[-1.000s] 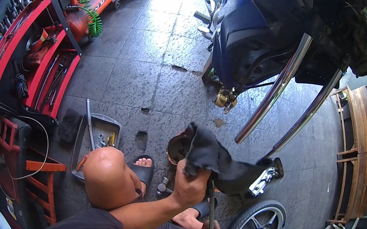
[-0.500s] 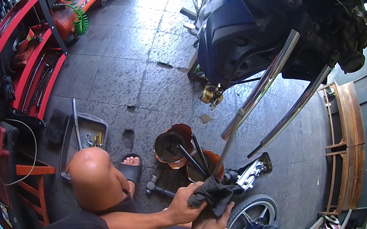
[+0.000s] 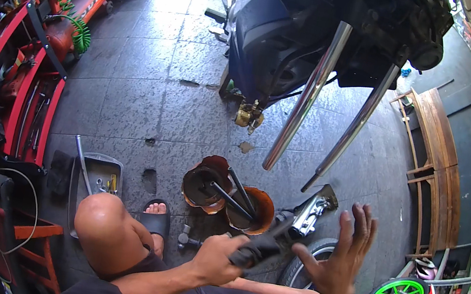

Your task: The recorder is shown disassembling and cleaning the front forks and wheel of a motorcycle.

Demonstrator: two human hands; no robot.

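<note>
My left hand (image 3: 220,260) is closed round a dark bundle, smeared by motion, that looks like a black cloth (image 3: 260,249). Whether a rod is still inside it I cannot tell. To its right my right hand (image 3: 341,257) is raised, fingers stretched up and thumb apart, holding nothing. Just beyond the cloth lies a silver metal part (image 3: 310,216) on the floor. Two brownish containers stand in front of me, the left one (image 3: 194,198) and the right one (image 3: 266,209); black tubes (image 3: 231,198) lean in the right one. A hammer (image 3: 186,238) rests on the floor near my left hand.
Two chrome fork tubes (image 3: 308,97) (image 3: 357,125) slope down from a dark motorcycle (image 3: 288,39). A grey tray (image 3: 80,185) with tools is beside my left knee. Red tool shelves (image 3: 22,109) stand left, a wooden frame (image 3: 439,171) right. A wheel (image 3: 296,272) lies behind my hands.
My right hand has let go of the cloth and risen to the right, opening. My left hand has drawn slightly left with the dark bundle. The long grey rod no longer shows. The view has shifted.
</note>
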